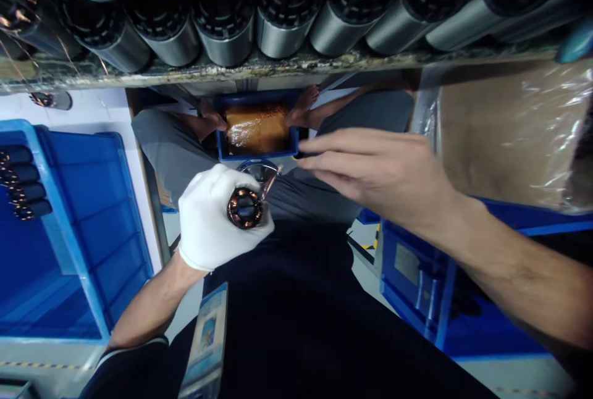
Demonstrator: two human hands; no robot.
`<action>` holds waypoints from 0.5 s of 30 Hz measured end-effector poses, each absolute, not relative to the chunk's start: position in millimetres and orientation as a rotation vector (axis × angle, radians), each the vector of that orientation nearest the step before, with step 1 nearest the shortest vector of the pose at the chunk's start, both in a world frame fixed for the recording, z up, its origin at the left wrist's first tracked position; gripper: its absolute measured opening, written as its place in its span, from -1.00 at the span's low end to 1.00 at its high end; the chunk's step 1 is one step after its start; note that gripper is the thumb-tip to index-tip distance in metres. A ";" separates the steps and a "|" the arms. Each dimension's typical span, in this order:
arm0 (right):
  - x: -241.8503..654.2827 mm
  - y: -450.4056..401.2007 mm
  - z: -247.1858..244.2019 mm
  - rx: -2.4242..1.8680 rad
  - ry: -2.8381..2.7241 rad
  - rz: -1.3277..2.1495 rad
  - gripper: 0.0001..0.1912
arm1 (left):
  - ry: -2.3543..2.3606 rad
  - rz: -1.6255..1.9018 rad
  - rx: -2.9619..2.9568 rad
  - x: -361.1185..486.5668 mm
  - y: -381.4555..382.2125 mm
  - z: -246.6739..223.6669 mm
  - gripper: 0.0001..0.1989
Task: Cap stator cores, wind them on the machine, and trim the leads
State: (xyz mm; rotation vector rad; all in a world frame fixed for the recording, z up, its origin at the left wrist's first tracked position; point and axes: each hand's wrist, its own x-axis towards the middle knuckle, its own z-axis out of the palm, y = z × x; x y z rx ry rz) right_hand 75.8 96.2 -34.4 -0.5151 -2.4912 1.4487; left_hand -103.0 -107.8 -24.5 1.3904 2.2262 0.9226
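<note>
My left hand [220,220], in a white glove, is wrapped round a wound motor stator [245,208]. The stator's round end faces up, showing a ring of copper windings and a dark bore. From its right side a bundle of copper wire leads [271,181] sticks up. To the right of the stator and apart from it is my bare right hand [370,167]. Its fingers stretch out to the left and the fingertips are slightly blurred; I see nothing held in them.
Rows of metal cylinders [280,31] with black slotted ends line the bench edge [296,68]. At left, a blue crate [95,201] stands near several wound stators [21,183]. A blue bin with a brown liner [259,127] sits between the feet. Plastic-wrapped cardboard [504,133] lies right.
</note>
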 end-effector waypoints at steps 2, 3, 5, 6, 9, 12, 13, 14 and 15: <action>73.4 87.8 -28.7 -0.395 -2.618 1.285 -0.51 | 2.312 0.831 1.487 -101.3 -107.9 -27.2 -0.72; 71.5 81.8 -24.8 -0.290 -2.673 1.253 -0.40 | 2.313 0.806 1.522 -99.4 -107.0 -27.1 -0.71; 67.3 70.9 -18.1 -0.174 -2.745 1.357 -0.39 | 2.266 0.769 1.587 -94.8 -104.5 -24.8 -0.72; 65.6 67.6 -15.5 -0.151 -2.796 1.429 -0.48 | 2.225 0.760 1.615 -92.9 -103.5 -23.1 -0.73; 64.0 69.6 -7.7 -0.196 -2.884 1.632 -0.87 | 2.102 0.829 1.632 -92.0 -103.4 -17.7 -0.70; 65.2 81.3 5.7 -0.156 -2.742 1.781 -0.75 | 1.999 1.115 1.626 -99.2 -105.6 -12.0 -0.68; 64.9 84.9 11.6 -0.136 -2.687 1.815 -0.73 | 1.978 1.214 1.603 -102.8 -105.8 -10.2 -0.68; 64.0 87.7 17.7 -0.119 -2.645 1.841 -0.72 | 1.969 1.255 1.558 -106.5 -105.3 -9.0 -0.68; 62.6 89.7 23.8 -0.106 -2.624 1.854 -0.71 | 1.971 1.250 1.476 -110.0 -103.9 -8.8 -0.64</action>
